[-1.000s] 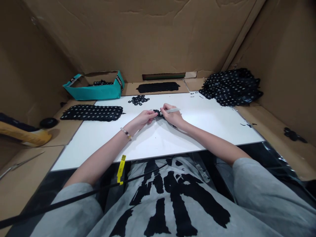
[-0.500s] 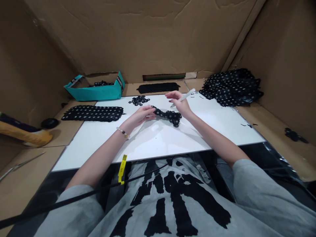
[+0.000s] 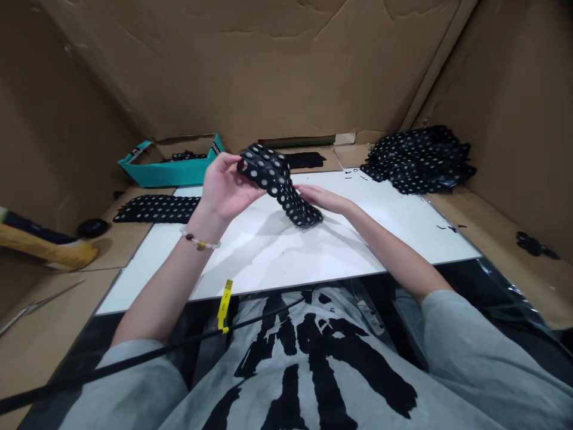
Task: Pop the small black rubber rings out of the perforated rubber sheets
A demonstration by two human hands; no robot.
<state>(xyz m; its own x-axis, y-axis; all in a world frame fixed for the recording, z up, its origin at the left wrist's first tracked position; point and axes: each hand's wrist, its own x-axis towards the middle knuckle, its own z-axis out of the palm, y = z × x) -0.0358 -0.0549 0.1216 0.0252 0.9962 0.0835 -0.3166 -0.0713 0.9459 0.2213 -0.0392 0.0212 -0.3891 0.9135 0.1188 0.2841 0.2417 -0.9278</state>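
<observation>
A black strip with pale round dots [image 3: 271, 173] hangs from my left hand [image 3: 228, 188], its upper end pinched between thumb and fingers. The strip slopes down to the right, and its lower end reaches the white board [image 3: 268, 263]. My right hand [image 3: 324, 199] is beside the lower part of the strip; its fingertips are partly hidden behind it, so their grip is unclear. No pen shows in the right hand. A second dotted strip [image 3: 156, 209] lies flat at the left, partly behind my left wrist.
A teal-edged box [image 3: 168, 174] with black pieces stands at the back left. A heap of dotted black strips [image 3: 416, 158] lies at the back right. Farther back is another dark strip [image 3: 307, 160]. Tweezers [image 3: 42, 303] and a yellow tube [image 3: 49, 245] lie left.
My left hand has risen toward the back left, lifting and spreading the bunched strip. My right hand has turned lower beside it, and the white pen it held is out of sight.
</observation>
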